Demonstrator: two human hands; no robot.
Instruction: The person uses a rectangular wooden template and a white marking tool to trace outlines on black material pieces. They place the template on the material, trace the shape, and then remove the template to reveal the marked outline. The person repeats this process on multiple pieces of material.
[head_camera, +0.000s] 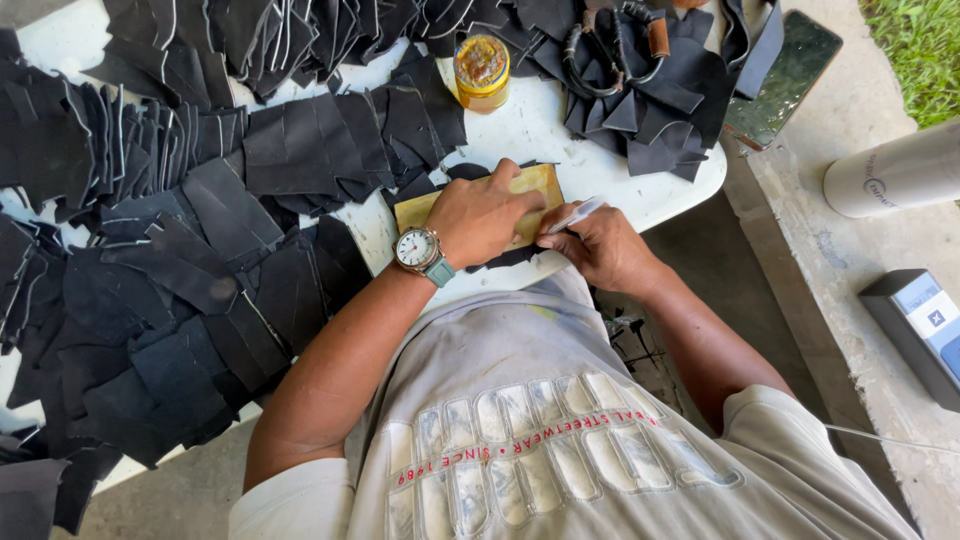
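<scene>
My left hand (485, 215) presses flat on a yellowish cardboard template (537, 183) that lies over a piece of black material (512, 257) at the near edge of the white table (540, 130). A round watch sits on that wrist. Just to the right, my right hand (600, 245) grips a silver pen (575, 214), its tip against the template's right edge. Most of the black piece is hidden under the template and my hands.
Many cut black pieces (180, 270) cover the table's left and far side. A yellow-lidded jar (482, 72) stands behind the template, black straps (620, 60) beyond it. On the concrete ledge at right lie a phone (785, 80), a white bottle (895, 172) and a small box (925, 330).
</scene>
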